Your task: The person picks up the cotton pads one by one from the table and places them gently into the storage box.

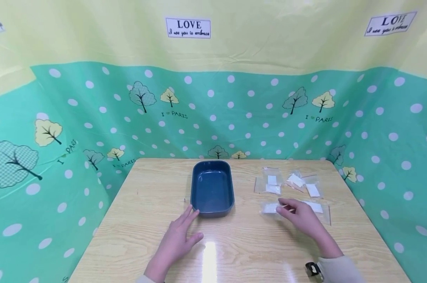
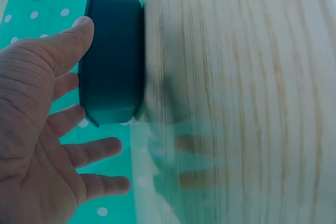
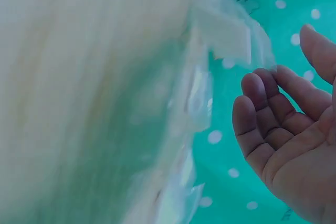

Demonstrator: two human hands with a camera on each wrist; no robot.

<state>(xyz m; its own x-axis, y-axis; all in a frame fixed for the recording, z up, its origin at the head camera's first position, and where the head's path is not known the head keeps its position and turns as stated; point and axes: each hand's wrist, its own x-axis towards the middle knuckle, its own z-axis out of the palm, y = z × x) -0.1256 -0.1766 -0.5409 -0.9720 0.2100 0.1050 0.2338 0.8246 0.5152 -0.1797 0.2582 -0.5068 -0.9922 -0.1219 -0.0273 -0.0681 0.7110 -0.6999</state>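
A dark blue rectangular dish (image 1: 213,214) with rounded corners stands on the wooden table. My left hand (image 1: 176,237) is at its near left corner, fingers spread; in the left wrist view the thumb lies at the rim of the dish (image 2: 114,59). My right hand (image 1: 301,218) hovers over small clear plastic bags with white pieces inside. One such bag (image 1: 268,208) lies by its fingertips, and another bag (image 1: 325,214) is partly hidden behind the hand. In the right wrist view, thumb and loosely bent fingers stand apart, with a raised bag (image 3: 223,32) beside the index fingertip.
Several more clear bags lie farther back on the right, among them a pair on the left (image 1: 272,188) and one at the far right (image 1: 312,190). Green dotted cloth (image 1: 234,114) hangs around the table (image 1: 156,181) at the back and both sides.
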